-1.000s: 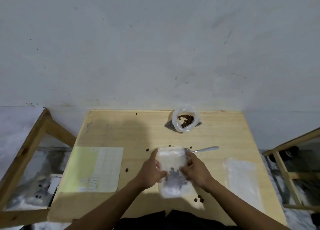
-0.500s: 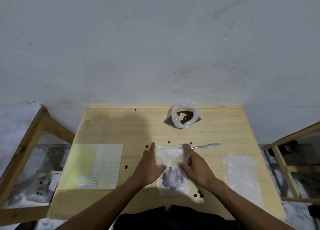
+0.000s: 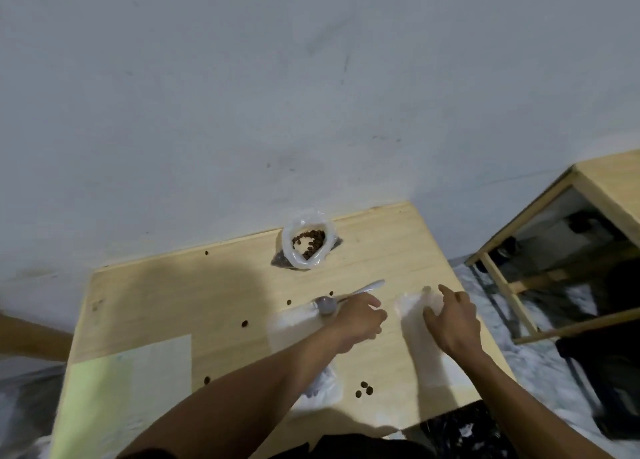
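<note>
Both hands have left the bean-filled pouch (image 3: 323, 387) and shifted right.
The right hand (image 3: 454, 320) touches the empty pouches (image 3: 412, 327), its grip lost in blur; the left hand (image 3: 360, 320) hovers apart, loosely curled, empty.

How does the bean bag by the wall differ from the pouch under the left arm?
The bag stands with its mouth open and its rim rolled down; the pouch lies flat. The bag sits apart at the back, untouched; the pouch is near the front edge, partly hidden by the left forearm. Both are clear plastic holding brown beans.
</note>
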Motion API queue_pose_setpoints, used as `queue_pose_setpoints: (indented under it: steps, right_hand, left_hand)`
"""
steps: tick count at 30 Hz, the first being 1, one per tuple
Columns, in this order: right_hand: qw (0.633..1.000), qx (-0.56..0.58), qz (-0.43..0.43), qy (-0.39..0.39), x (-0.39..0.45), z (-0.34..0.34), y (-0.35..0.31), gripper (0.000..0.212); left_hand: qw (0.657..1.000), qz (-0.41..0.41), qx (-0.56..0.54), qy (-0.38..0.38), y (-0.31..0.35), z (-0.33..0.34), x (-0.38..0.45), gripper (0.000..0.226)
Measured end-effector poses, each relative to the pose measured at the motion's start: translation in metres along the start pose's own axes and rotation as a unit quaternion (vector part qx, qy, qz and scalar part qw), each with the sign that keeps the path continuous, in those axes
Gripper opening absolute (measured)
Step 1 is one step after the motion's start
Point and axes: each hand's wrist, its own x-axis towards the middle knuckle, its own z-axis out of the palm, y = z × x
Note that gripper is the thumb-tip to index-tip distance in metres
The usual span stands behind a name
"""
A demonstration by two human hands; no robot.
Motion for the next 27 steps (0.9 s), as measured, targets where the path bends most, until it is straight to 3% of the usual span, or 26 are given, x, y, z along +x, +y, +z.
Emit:
queue_pose_setpoints:
  steps: [5,9,13,17,20,22,27]
  right_hand:
    - [0.992,-0.009,0.116,-0.047,-0.013,-0.003,0.026,0.062]
    - [0.991,-0.008,0.117,-0.066,-0.023,0.0,0.029,0.05]
    - [0.99,0.037,0.128,-0.052,-0.027,0.002,0.027,0.064]
    - [0.992,0.064,0.11,0.025,-0.032,0.0,0.021,0.057]
    - [0.977,0.191,0.066,0.074,-0.033,-0.01,0.008,0.03]
    - [0.95,0.307,0.031,0.042,-0.032,-0.02,-0.008,0.019]
    - [0.886,0.449,-0.07,-0.09,-0.03,-0.046,-0.059,0.012]
  left_hand:
    - [0.995,-0.076,-0.006,-0.071,0.006,0.04,0.01,0.011]
    - [0.993,-0.092,0.005,-0.069,0.0,0.06,0.017,0.066]
    - [0.994,-0.087,-0.006,-0.065,0.0,0.065,0.016,0.07]
    - [0.999,-0.044,0.006,-0.016,-0.001,0.064,0.01,0.059]
    - [0.997,0.031,-0.022,0.074,0.001,0.05,0.006,0.022]
    - [0.987,0.088,-0.034,0.131,0.006,0.031,0.002,0.002]
    - [0.972,0.143,-0.015,0.187,0.017,-0.032,-0.012,0.006]
